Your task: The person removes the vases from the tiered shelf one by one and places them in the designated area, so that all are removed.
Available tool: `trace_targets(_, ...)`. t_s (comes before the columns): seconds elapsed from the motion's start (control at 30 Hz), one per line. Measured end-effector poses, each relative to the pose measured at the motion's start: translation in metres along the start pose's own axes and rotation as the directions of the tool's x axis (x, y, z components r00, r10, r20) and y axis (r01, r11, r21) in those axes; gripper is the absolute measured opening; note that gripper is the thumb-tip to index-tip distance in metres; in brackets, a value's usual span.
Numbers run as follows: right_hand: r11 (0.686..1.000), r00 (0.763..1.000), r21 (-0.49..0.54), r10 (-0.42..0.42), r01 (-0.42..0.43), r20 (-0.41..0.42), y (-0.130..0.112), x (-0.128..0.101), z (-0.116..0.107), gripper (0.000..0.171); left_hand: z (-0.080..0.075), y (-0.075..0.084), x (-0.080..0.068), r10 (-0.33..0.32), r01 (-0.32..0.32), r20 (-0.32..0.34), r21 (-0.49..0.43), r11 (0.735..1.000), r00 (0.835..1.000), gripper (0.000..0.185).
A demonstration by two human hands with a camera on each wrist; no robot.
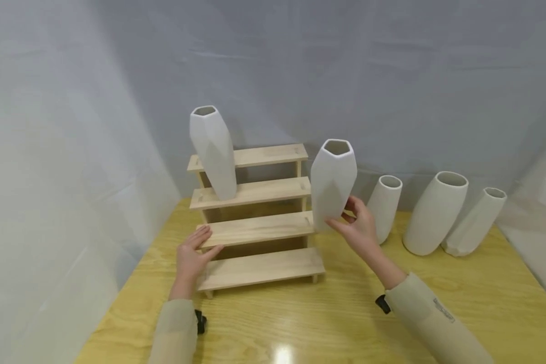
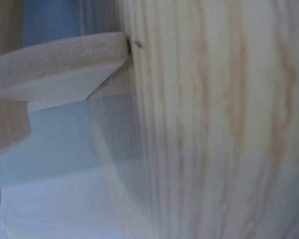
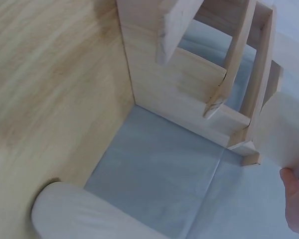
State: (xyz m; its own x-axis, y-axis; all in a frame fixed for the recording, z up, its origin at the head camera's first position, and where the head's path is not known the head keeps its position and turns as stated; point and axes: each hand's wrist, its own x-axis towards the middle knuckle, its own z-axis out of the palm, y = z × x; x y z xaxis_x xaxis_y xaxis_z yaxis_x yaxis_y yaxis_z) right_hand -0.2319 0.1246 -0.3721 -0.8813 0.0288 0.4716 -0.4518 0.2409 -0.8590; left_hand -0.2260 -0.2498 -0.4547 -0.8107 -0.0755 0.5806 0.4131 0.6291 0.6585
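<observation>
My right hand [image 1: 357, 225] holds a white faceted vase [image 1: 332, 177] low on its right side, thumb in front and fingers behind. This vase is upright with a slight tilt, beside the right end of a stepped wooden shelf [image 1: 259, 227]. In the right wrist view, the fingers [image 3: 291, 191] are against the pale vase [image 3: 284, 134] at the right edge. At the shelf's left end, my left hand [image 1: 193, 258] grips a board's corner, with fingers over the top and thumb along the front. Another faceted vase [image 1: 214, 151] stands on the shelf's upper left.
On the right of the wooden table [image 1: 264, 318] stand a slim white vase [image 1: 384, 210], a wide rounded vase [image 1: 437, 212] and a narrow faceted vase [image 1: 475, 222]. Pale sheeting [image 1: 273, 76] hangs behind and to both sides.
</observation>
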Motion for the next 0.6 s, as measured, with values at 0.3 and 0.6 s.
trace_targets(0.3,0.996,1.0,-0.085,-0.015,0.016,0.018,-0.018,-0.024,-0.018,0.051,-0.001,-0.003,-0.001,0.048,-0.048,-0.018,0.001,0.999,0.999,0.049)
trace_targets(0.6,0.999,1.0,-0.048,-0.007,0.007,0.005,0.017,-0.037,-0.042,0.05,-0.004,0.002,-0.001,0.033,-0.033,-0.018,-0.002,0.999,0.999,0.05)
